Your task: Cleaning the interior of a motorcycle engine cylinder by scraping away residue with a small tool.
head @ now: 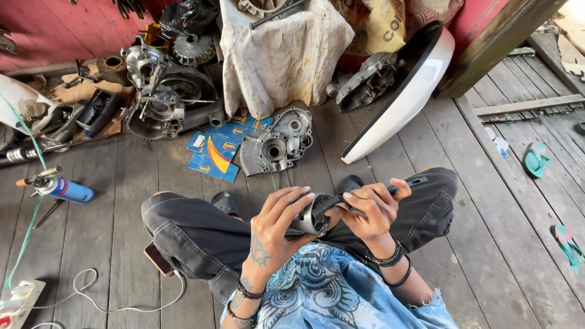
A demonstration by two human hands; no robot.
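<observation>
Person sits cross-legged on a grey plank floor [122, 244], seen from the head camera looking down. Both hands are up over the lap, holding one dark motorcycle part [314, 216]: a round metal cylinder end with a black handle-like piece running off to the right. Exact part is hard to tell, mostly covered by fingers.

Left hand [274, 228] is wrapped around the round metal end, fingers curled over its top, closed on it. Right hand [372, 210] is closed on the black piece, fingers folded across it, thumb raised. The two hands nearly touch at the middle of the part. The part sits above the knees, just in front of the blue patterned shirt [329, 292], not resting on the floor.

A phone [158, 259] lies by the left thigh with a white cable [109, 298] running toward a power strip [18, 298] at the lower left corner. Blue gas torch canister [64, 189] lies on the floor to the left. Ahead of the knees: an aluminium engine crankcase half [277, 143] lying partly on blue cardboard boxes [216, 152]. Further back left, a stripped engine block [161, 97] with loose parts around it. A dirty white cloth [280, 55] hangs over something behind. A white scooter body panel [408, 91] leans on the right. Teal flip-flops [536, 159] lie well apart on the planks at far right.
</observation>
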